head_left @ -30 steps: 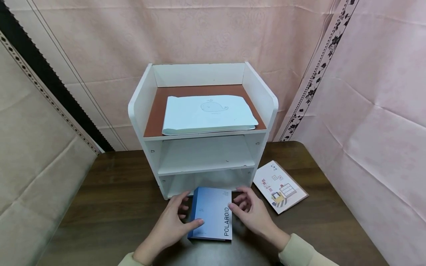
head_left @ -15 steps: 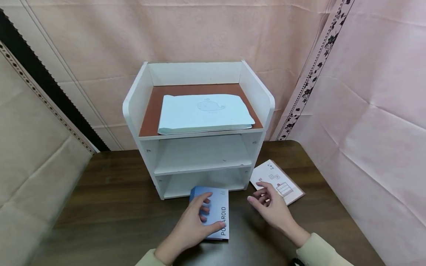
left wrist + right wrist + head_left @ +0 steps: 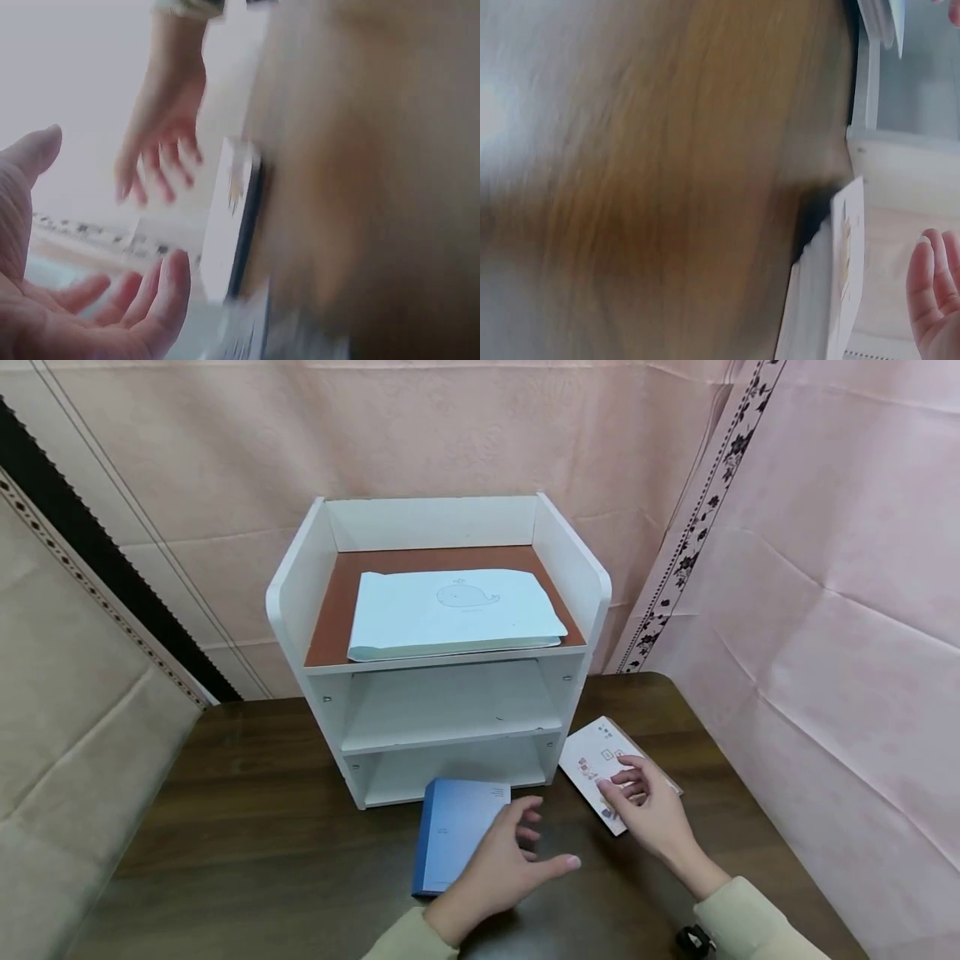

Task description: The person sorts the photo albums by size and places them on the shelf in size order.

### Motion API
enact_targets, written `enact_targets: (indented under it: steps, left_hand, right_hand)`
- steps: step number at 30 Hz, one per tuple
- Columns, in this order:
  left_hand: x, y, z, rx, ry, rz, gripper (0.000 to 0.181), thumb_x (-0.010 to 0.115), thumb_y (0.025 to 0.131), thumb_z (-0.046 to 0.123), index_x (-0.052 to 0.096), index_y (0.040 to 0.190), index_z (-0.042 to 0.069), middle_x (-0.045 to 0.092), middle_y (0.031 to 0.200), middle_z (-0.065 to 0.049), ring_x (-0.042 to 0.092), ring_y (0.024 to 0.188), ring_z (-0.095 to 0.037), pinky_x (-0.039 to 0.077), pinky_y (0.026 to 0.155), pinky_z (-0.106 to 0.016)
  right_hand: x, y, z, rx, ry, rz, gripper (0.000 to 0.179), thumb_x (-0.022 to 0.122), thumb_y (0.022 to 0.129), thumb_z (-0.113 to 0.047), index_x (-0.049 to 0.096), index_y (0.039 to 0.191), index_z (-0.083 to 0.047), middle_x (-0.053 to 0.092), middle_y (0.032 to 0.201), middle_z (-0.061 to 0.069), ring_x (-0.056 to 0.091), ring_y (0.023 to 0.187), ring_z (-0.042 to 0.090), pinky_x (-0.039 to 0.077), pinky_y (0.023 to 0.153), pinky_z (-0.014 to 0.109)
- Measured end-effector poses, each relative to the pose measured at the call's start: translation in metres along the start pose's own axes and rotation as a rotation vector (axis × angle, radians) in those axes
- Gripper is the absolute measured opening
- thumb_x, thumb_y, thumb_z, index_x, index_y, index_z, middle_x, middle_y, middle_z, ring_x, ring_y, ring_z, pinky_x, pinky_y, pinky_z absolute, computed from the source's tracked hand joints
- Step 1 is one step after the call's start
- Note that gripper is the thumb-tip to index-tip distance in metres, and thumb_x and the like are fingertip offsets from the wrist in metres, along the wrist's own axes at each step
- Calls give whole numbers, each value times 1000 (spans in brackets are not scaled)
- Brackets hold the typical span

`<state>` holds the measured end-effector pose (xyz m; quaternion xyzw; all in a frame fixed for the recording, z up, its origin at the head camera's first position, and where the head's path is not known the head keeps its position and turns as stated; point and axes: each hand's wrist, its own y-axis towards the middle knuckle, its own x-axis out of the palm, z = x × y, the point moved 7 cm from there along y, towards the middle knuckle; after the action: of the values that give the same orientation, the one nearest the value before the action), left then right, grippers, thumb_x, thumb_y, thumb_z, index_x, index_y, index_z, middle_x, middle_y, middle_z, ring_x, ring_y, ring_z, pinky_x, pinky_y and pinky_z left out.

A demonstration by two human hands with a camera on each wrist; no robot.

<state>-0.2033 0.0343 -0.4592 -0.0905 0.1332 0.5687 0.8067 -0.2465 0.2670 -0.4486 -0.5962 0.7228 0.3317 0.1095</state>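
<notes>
A blue book (image 3: pixel 453 831) lies on the table at the front of the white shelf unit, its right part hidden behind my left hand (image 3: pixel 502 864). That hand hovers over the book's right edge with thumb and fingers spread and nothing held. To the right of the shelf lies a white-covered book (image 3: pixel 581 764) with small printed drawings. My right hand (image 3: pixel 656 814) is over it, fingers loosely bent, covering part of the cover. In the right wrist view the fingers of the right hand (image 3: pixel 937 296) hang apart from the white book (image 3: pixel 847 262), whose page edges show.
The white shelf unit (image 3: pixel 450 742) stands at the back of the dark wooden table (image 3: pixel 247 835). A pale blue pad (image 3: pixel 457 614) with a whale drawing lies on its brown top. Pink cloth (image 3: pixel 817 635) hangs behind and at the right.
Both hands have moved right: the left from the blue book's left side to over its right edge, the right from beside that book to over the white one. The books look unmoved.
</notes>
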Motion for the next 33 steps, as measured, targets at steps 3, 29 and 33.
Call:
enact_targets:
  steps: [3, 29, 33]
  left_hand:
    - [22, 10, -3, -50, -73, 10, 89, 83, 69, 54, 43, 140, 18, 52, 123, -2, 58, 104, -20, 52, 76, -29]
    - [94, 56, -21, -331, -307, 65, 105, 85, 69, 48, 32, 145, -2, 44, 140, -21, 54, 116, -33, 48, 91, -48]
    - [96, 59, -24, -324, -310, 45, 104, 85, 69, 48, 34, 145, -1, 42, 141, -20, 54, 117, -31, 49, 91, -46]
  right_hand:
    - [-7, 4, 6, 6, -37, 21, 46, 76, 86, -32, 56, 121, -10, 67, 93, 2, 63, 75, 16, 51, 67, 20]
    - [-23, 20, 69, 332, -226, -126, 101, 61, 84, -64, 23, 147, 5, 36, 141, 33, 40, 126, 45, 33, 100, 59]
    - [-21, 21, 74, 368, -232, -145, 102, 60, 84, -65, 21, 147, 6, 37, 139, 34, 41, 123, 45, 34, 99, 59]
